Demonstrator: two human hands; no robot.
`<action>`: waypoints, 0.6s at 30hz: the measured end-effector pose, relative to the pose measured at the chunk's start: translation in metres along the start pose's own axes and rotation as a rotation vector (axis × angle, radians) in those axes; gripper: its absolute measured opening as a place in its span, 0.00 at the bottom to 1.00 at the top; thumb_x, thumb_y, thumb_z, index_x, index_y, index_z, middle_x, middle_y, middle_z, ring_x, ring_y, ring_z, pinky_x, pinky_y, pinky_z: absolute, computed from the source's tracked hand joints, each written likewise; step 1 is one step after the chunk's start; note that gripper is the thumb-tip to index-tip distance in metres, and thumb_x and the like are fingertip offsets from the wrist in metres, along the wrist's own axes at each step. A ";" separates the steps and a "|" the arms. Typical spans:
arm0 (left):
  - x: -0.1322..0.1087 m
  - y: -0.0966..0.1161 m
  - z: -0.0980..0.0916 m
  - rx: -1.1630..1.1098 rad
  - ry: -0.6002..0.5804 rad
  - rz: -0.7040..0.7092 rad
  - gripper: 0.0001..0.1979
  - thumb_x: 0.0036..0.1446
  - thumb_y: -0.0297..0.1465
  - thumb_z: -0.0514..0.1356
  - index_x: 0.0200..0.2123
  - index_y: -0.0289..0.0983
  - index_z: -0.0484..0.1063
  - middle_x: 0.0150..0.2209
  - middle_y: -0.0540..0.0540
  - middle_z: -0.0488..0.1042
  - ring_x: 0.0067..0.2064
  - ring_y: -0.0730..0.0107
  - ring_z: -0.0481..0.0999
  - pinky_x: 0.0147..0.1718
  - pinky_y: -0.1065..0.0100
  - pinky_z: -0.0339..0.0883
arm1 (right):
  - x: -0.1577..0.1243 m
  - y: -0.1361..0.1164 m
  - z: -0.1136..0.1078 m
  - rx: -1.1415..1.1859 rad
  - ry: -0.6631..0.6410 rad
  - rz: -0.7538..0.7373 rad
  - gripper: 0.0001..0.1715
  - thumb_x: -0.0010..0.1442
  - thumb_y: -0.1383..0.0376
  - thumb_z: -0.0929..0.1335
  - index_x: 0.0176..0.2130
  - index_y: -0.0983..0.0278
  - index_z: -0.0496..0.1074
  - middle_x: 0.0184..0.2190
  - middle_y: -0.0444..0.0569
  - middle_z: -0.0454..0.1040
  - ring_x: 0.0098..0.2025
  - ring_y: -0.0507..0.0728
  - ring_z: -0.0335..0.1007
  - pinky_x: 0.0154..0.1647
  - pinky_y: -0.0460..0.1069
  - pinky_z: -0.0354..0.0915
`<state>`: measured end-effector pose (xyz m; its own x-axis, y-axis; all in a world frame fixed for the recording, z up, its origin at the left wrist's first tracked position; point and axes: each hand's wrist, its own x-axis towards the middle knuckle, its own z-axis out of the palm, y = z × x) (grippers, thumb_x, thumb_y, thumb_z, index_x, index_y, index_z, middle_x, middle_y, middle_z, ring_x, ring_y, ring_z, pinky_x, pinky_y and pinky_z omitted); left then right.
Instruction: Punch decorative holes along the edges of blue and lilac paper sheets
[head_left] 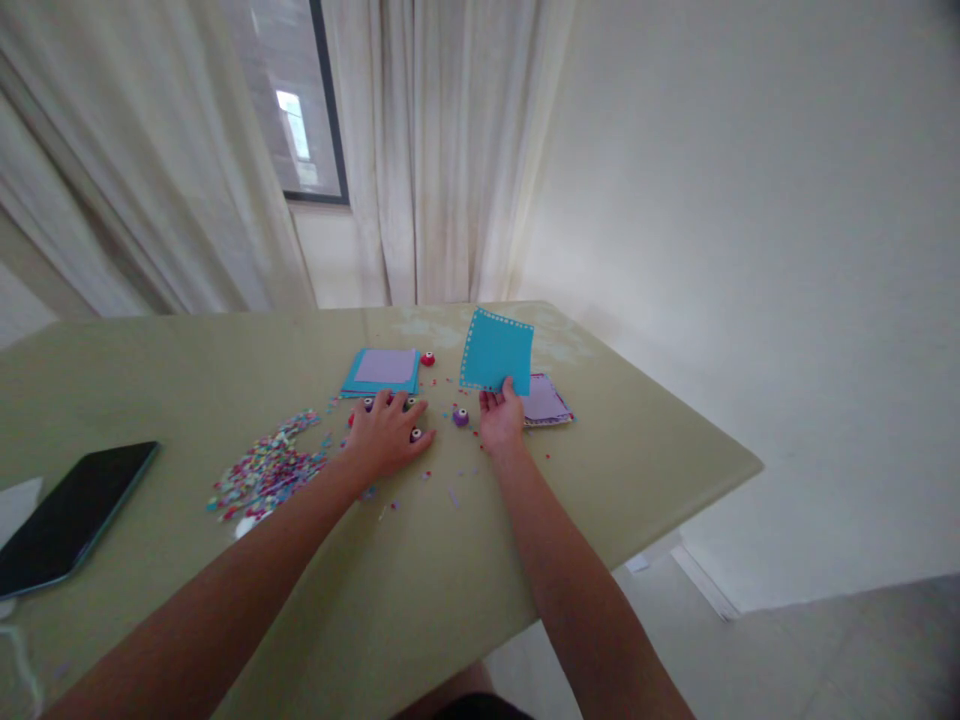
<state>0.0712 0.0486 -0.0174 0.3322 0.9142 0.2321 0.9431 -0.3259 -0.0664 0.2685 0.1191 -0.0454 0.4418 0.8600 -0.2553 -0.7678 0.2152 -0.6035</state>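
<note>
- Pale curtains [442, 150] hung in folds beside a window [304, 120], and a white wall [750, 250] stood to the right of our light green table [622, 430].
- We held a blue paper sheet [497, 352] up above the table in our right hand [502, 418], with thumb and fingers clamped on its bottom edge. Little holes ran along its top and left sides.
- A lilac paper stack [546, 400] lay just beside that hand, partly hidden by the sheet.
- We had our left hand [384, 437] over some small craft punches [416, 435], its fingers spread apart. We could not tell which ones it touched.
- One purple punch [460, 417] sat between our hands, and one red punch [427, 359] sat farther back.
- Near the red punch, a lilac sheet [386, 366] lay on bigger blue paper [349, 386].
- Left of our left hand, we had a messy pile of colored confetti [270, 465].
- Farther left lay a black-screened tablet [75, 510].
</note>
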 end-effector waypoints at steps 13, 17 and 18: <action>0.019 0.064 0.009 -0.029 0.078 0.170 0.25 0.73 0.26 0.50 0.68 0.35 0.74 0.67 0.34 0.75 0.69 0.52 0.73 0.72 0.50 0.56 | -0.001 -0.011 -0.001 0.022 -0.031 0.003 0.06 0.70 0.61 0.71 0.39 0.59 0.73 0.31 0.43 0.78 0.31 0.52 0.73 0.35 0.47 0.73; 0.002 0.054 -0.008 0.000 0.123 0.075 0.25 0.72 0.27 0.52 0.67 0.27 0.73 0.68 0.23 0.71 0.71 0.39 0.69 0.71 0.39 0.55 | -0.001 -0.014 -0.002 0.029 -0.029 0.013 0.06 0.68 0.61 0.72 0.39 0.59 0.73 0.31 0.42 0.78 0.31 0.52 0.73 0.36 0.47 0.73; -0.007 0.054 -0.016 0.000 0.137 0.073 0.25 0.72 0.28 0.53 0.68 0.28 0.72 0.70 0.24 0.69 0.72 0.40 0.67 0.72 0.40 0.54 | -0.001 -0.014 -0.002 0.032 -0.027 0.018 0.05 0.68 0.61 0.72 0.39 0.59 0.73 0.31 0.42 0.78 0.32 0.52 0.74 0.37 0.47 0.73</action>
<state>0.1191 0.0204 -0.0069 0.3950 0.8465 0.3570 0.9164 -0.3906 -0.0877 0.2795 0.1145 -0.0381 0.4155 0.8761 -0.2448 -0.7898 0.2140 -0.5748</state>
